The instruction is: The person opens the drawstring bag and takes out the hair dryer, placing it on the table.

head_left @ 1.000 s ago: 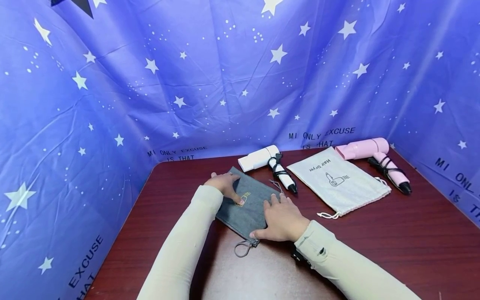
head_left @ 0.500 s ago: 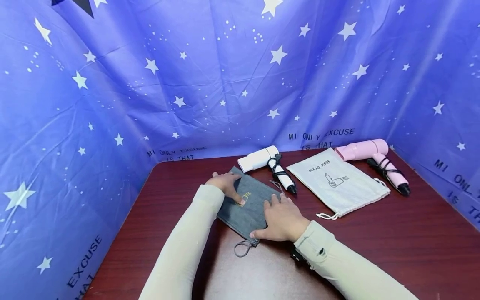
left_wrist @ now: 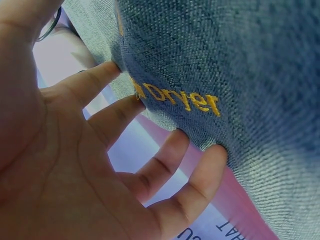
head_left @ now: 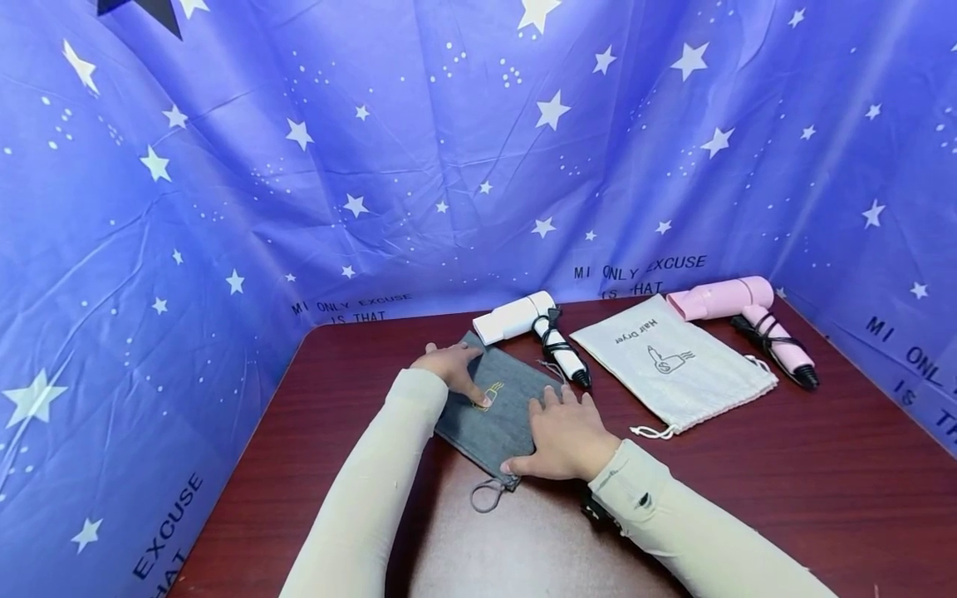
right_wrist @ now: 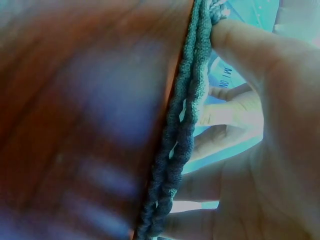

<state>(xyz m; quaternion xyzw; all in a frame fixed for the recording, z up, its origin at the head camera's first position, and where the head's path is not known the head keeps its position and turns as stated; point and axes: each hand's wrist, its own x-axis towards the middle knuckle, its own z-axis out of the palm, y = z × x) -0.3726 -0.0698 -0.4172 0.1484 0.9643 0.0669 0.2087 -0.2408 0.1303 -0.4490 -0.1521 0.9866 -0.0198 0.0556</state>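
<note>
A dark grey drawstring bag lies flat at the middle of the table, with a yellow hair-dryer emblem on top. My left hand rests on its far left edge, thumb across the emblem. In the left wrist view the fingers of my left hand are spread, fingertips touching the cloth beside yellow "Dryer" lettering. On the mouth end lies my right hand, fingers spread. The right wrist view has the bag's gathered edge against the right hand. A cord loop hangs out at the near corner.
A white hair dryer lies just behind the grey bag, cord wound on its handle. To the right are a white drawstring bag marked "Hair Dryer" and a pink hair dryer. A blue starry curtain surrounds the table.
Both hands and the grey bag have shifted very slightly to the right, bringing the bag's far corner closer to the white hair dryer. The other things stay put.
</note>
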